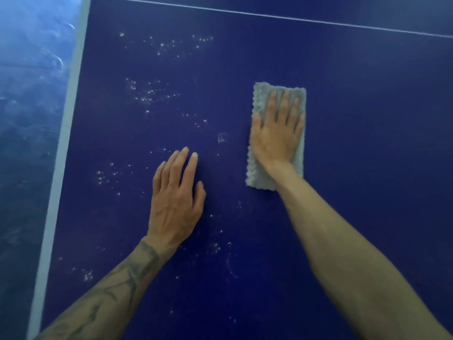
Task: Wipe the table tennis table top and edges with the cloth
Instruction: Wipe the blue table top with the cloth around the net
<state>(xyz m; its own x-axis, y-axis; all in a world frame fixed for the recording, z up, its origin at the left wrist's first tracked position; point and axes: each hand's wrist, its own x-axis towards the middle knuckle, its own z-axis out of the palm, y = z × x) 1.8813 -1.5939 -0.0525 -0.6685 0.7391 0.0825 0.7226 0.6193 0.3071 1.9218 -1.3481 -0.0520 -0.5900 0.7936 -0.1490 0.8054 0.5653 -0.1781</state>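
Observation:
The dark blue table tennis table top point(367, 119) fills most of the view. A grey folded cloth point(259, 173) lies flat on it right of centre. My right hand point(277, 133) presses down on the cloth with straight, spread fingers. My left hand point(175, 197) rests flat on the bare table surface to the left of the cloth, fingers straight, holding nothing. White specks of dust point(149, 94) are scattered over the left part of the table top, left of the cloth.
The table's white left edge stripe point(66, 133) runs diagonally down the left side, with blue floor point(27, 119) beyond it. A thin white line point(269, 17) crosses the table top at the far end.

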